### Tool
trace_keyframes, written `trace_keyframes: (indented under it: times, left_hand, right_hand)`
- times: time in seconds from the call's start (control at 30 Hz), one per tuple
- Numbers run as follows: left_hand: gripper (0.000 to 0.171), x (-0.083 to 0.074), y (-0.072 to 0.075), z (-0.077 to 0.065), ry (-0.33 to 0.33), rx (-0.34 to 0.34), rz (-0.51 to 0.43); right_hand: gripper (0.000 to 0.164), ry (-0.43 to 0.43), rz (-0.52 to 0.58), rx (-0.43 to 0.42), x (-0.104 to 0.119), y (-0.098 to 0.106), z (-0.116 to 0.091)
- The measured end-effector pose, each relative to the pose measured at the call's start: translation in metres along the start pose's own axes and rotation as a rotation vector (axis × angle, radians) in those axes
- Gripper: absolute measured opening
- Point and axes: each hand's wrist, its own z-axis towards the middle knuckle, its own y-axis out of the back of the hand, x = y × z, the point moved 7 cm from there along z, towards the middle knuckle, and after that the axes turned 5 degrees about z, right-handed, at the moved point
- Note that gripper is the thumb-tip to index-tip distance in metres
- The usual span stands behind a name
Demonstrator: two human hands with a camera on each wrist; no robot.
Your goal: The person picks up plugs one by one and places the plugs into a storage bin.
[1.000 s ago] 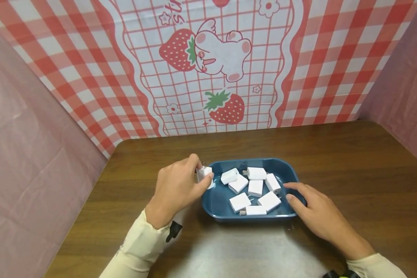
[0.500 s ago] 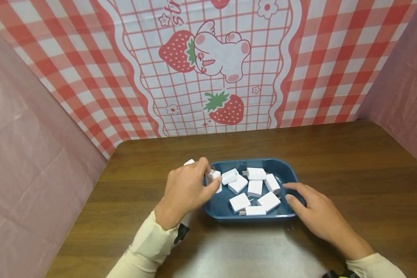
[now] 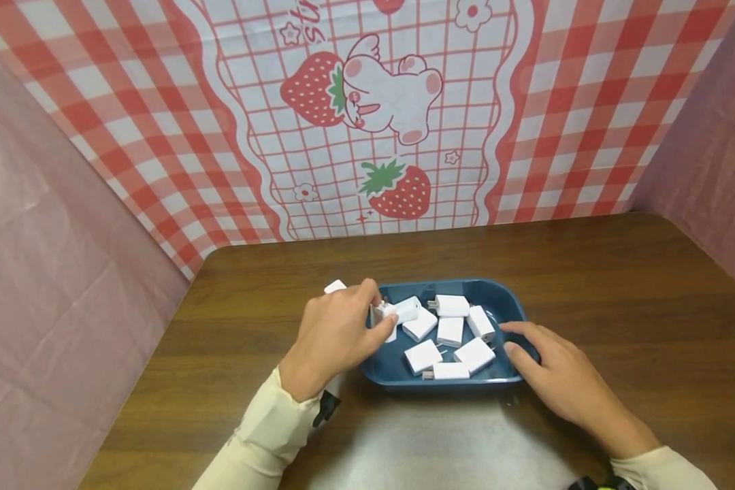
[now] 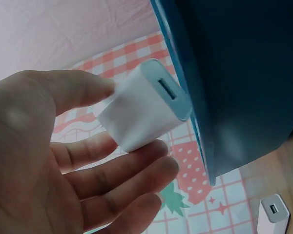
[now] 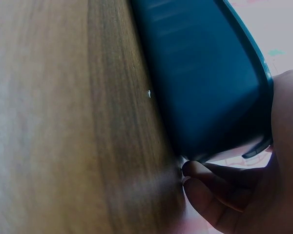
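My left hand pinches a white USB charger between thumb and fingertips, its USB port showing in the left wrist view. It holds the charger at the left end of a blue plastic basin, above the rim. Inside the basin lie several more white chargers at mixed angles, some with metal prongs visible. At the opposite end, my right hand grips the basin, thumb and index finger over the rim. In the right wrist view, other fingers curl by the basin's lower corner.
Another white charger lies on the brown wooden table, behind the left hand. A red-and-white checked cloth with strawberries hangs along the table's back edge. Pink cloth hangs at both sides.
My left hand has moved right with the charger, from beside the basin's left rim to over its left end. The charger on the table has come into sight. The right hand stays put.
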Motion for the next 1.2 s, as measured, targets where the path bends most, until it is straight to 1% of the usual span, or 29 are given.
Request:
trace_keyframes:
  times: [0.2, 0.5, 0.93, 1.07, 1.2]
  left_hand:
    - [0.032, -0.003, -0.010, 0.002, -0.022, 0.069, -0.009]
    - [0.034, -0.006, -0.017, -0.001, -0.040, 0.101, 0.005]
    - [0.031, -0.010, -0.018, -0.003, -0.068, 0.063, -0.016]
    - [0.031, -0.011, -0.018, -0.003, -0.085, 0.047, 0.004]
    - [0.030, -0.013, -0.020, -0.003, -0.098, 0.052, 0.012]
  right_hand:
    - [0.049, -0.006, -0.002, 0.003, -0.001, 0.000, 0.000]
    - [0.049, -0.001, -0.002, 0.001, 0.000, 0.000, 0.001]
    - [0.050, -0.016, -0.004, 0.009, -0.001, -0.001, 0.000]
    - [0.050, -0.019, -0.006, 0.007, -0.002, -0.001, 0.000]
    - [0.050, -0.015, 0.000, 0.007, -0.002, 0.000, 0.000]
